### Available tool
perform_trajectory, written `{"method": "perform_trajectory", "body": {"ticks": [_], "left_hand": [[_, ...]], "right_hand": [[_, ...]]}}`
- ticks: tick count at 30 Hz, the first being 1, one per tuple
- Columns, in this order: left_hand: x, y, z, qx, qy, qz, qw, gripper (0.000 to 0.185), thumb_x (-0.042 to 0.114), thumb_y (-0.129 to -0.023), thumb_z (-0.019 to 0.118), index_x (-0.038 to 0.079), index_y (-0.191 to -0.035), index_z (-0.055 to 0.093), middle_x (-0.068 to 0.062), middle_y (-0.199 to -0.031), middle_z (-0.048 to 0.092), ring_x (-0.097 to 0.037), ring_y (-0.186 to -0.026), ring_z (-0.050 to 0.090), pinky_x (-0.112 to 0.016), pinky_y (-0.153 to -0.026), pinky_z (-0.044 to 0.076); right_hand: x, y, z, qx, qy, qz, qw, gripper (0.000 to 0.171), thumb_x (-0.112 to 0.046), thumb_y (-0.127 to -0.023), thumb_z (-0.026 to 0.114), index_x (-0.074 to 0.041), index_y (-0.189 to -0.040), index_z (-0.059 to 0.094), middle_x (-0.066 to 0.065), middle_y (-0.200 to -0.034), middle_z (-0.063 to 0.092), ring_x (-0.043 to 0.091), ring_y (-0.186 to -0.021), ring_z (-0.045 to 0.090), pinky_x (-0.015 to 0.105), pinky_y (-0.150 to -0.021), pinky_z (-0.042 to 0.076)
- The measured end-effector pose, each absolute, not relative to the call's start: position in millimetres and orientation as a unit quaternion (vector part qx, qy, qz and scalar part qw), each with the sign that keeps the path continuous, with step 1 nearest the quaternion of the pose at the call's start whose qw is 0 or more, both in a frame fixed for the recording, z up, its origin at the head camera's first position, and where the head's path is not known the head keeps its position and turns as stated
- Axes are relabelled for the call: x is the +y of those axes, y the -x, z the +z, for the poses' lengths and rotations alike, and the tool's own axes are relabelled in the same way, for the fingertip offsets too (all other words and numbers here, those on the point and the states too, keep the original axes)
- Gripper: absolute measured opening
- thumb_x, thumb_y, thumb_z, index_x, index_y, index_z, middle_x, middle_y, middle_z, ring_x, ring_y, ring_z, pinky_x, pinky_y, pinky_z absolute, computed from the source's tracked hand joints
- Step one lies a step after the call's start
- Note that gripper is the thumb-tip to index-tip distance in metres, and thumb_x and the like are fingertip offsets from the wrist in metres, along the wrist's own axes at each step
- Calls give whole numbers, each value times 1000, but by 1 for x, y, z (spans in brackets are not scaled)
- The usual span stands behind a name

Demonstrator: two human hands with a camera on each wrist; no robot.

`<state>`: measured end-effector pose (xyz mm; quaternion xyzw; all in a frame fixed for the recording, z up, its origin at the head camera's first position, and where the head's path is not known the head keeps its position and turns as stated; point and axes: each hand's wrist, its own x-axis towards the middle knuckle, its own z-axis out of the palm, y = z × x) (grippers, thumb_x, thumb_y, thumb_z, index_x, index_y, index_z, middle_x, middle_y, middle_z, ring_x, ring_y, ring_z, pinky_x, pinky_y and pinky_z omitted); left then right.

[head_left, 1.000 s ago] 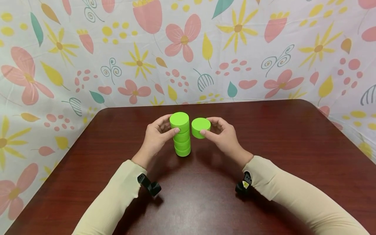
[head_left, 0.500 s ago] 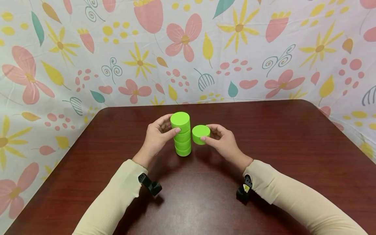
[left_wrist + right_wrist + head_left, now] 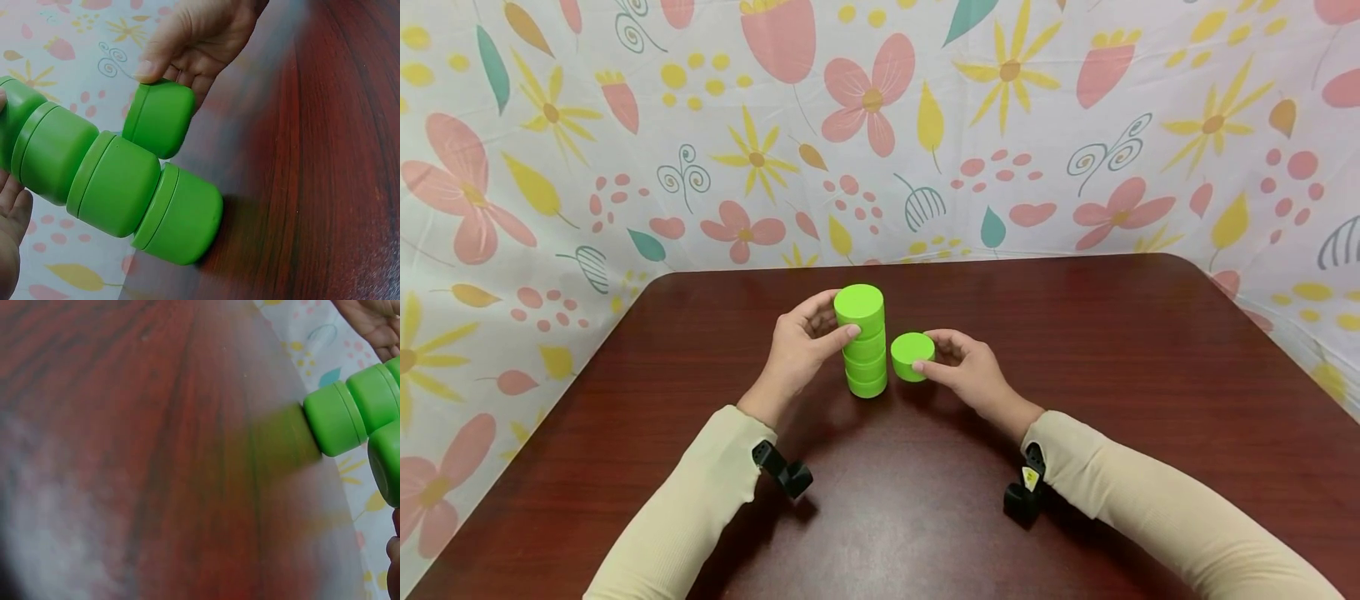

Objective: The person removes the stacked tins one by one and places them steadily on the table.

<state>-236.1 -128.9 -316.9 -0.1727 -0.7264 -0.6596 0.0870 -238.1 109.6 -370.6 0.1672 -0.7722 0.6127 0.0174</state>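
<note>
Several round, bright green lidded jars stand in an upright stack (image 3: 866,354) on the table, slightly offset from one another. My left hand (image 3: 795,350) grips the uppermost jar (image 3: 859,307), thumb on the near side and fingers behind. Just right of the stack, my right hand (image 3: 976,372) pinches one more green jar (image 3: 913,358) between thumb and fingers. The left wrist view has this held jar (image 3: 161,119) off the table, beside the middle of the stack. Only part of the held jar (image 3: 389,462) shows in the right wrist view.
A dark reddish-brown, glossy table (image 3: 880,517) lies under the hands. Behind it hangs a white cloth (image 3: 1037,125) with a flower and leaf print. Black wrist cameras (image 3: 784,471) are strapped at both cuffs.
My right hand has lowered its jar alongside the stack, from about the top jar's height towards the table. My left hand and the stack have stayed put.
</note>
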Motion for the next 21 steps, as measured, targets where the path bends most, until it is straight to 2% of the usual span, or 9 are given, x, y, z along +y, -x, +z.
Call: {"method": "perform_trajectory", "body": {"ticks": [21], "left_hand": [[-129,234,-316,-726,175,-659,86,47,2,-81,69,3,-125,55,-20,-113,63,-15,-98,61,-25,-82,50]], "right_hand": [[116,240,-390,-783,-157,602,1,43,-15,-77,76,-4,-116,60,13,-109,65,17,-94,61,20,-77,49]]}}
